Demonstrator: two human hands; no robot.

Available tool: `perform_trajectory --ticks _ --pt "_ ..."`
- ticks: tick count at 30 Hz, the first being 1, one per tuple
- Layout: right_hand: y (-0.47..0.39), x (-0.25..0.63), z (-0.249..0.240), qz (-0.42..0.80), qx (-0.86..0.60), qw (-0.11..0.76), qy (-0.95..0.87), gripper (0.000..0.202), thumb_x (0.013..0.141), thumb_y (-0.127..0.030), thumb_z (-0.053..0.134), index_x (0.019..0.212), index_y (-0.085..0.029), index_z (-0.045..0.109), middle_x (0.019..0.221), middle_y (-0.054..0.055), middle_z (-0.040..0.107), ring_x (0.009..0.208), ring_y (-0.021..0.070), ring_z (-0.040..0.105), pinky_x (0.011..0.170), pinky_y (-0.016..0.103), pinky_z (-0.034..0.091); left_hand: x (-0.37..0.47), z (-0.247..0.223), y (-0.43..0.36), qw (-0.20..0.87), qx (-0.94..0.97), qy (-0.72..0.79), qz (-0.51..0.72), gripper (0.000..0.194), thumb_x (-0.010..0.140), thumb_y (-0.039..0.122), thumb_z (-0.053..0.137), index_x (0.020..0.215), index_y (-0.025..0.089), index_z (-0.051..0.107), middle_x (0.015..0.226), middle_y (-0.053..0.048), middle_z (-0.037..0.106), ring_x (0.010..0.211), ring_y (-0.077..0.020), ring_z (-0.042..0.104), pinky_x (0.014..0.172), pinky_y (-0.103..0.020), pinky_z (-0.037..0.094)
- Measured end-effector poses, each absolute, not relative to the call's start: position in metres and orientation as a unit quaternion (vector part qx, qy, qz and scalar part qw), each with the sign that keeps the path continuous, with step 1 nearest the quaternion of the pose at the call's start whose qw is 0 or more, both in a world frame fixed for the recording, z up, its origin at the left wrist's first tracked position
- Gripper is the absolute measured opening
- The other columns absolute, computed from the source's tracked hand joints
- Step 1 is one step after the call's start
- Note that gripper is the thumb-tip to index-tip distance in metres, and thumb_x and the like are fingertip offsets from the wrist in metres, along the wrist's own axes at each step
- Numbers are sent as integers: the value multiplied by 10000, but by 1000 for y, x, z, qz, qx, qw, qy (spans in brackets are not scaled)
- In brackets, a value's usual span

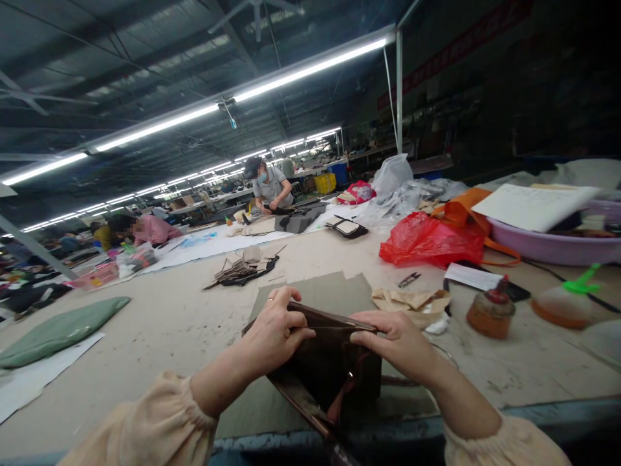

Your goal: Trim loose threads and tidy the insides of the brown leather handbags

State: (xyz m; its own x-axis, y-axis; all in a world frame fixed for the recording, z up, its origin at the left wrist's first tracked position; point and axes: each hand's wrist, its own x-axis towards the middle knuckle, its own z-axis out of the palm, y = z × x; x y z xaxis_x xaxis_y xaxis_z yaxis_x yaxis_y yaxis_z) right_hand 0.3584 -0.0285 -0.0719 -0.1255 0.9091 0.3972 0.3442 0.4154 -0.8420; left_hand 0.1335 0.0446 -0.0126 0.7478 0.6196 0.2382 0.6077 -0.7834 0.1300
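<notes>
A dark brown bag (320, 362) stands with its mouth spread at the table's near edge, dark inside. My left hand (281, 327) pinches the far rim at its left part, thumb inside and fingers over the edge. Farther right along the same rim, my right hand (395, 340) grips it between thumb and fingers. A reddish-brown strap (342, 396) with a small shiny metal piece hangs at the opening. Beneath the bag lies a grey-green sheet (310, 294).
Scraps (247, 266) lie beyond the hands. To the right are snips (409, 279), a glue pot (491, 312), a bottle with a green nozzle (565, 301), a red plastic bag (431, 239) and a purple basin (553, 241). A green padded piece (63, 330) lies left. Co-workers (272, 184) work farther back.
</notes>
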Motion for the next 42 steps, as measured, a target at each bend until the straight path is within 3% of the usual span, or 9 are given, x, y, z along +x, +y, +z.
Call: perform_trajectory --ticks 4,12,22,36,39,42 --pt "-28 358 -74 263 -461 472 -705 217 814 -263 561 984 -221 687 993 30 682 913 187 609 827 294 480 132 -12 45 28 932 339 127 229 784 347 569 649 191 669 1156 -52 446 1068 -236 420 927 -391 389" --pt "-29 352 -77 203 -484 467 -711 216 856 -276 499 964 -234 681 952 23 686 876 169 617 772 261 491 134 -7 47 50 930 352 95 201 787 333 573 664 212 674 952 -9 599 900 -163 512 859 -302 402" --pt "-26 362 -79 110 -487 440 -746 200 860 -273 497 948 -242 673 915 29 689 833 175 632 731 267 499 133 -2 50 128 925 353 58 239 778 400 585 667 203 662 815 7 613 789 -131 545 724 -221 405" --pt "-16 372 -85 116 -476 435 -755 243 895 -263 424 925 -209 660 907 35 679 855 161 619 762 261 479 135 -16 52 56 931 347 97 323 842 393 498 659 160 629 687 -7 590 688 -119 518 636 -223 381" --pt "-18 372 -81 115 -477 419 -764 194 834 -318 539 953 -226 661 931 26 681 867 171 622 755 257 488 136 -16 52 51 931 347 99 340 845 398 491 644 156 621 677 -9 585 677 -117 513 631 -223 377" --pt "-20 367 -76 102 -508 414 -748 407 726 -358 662 1109 -233 604 1001 44 668 893 196 619 770 287 493 136 -14 51 45 932 347 96 346 846 397 488 639 152 618 667 -15 581 668 -120 513 630 -228 375"
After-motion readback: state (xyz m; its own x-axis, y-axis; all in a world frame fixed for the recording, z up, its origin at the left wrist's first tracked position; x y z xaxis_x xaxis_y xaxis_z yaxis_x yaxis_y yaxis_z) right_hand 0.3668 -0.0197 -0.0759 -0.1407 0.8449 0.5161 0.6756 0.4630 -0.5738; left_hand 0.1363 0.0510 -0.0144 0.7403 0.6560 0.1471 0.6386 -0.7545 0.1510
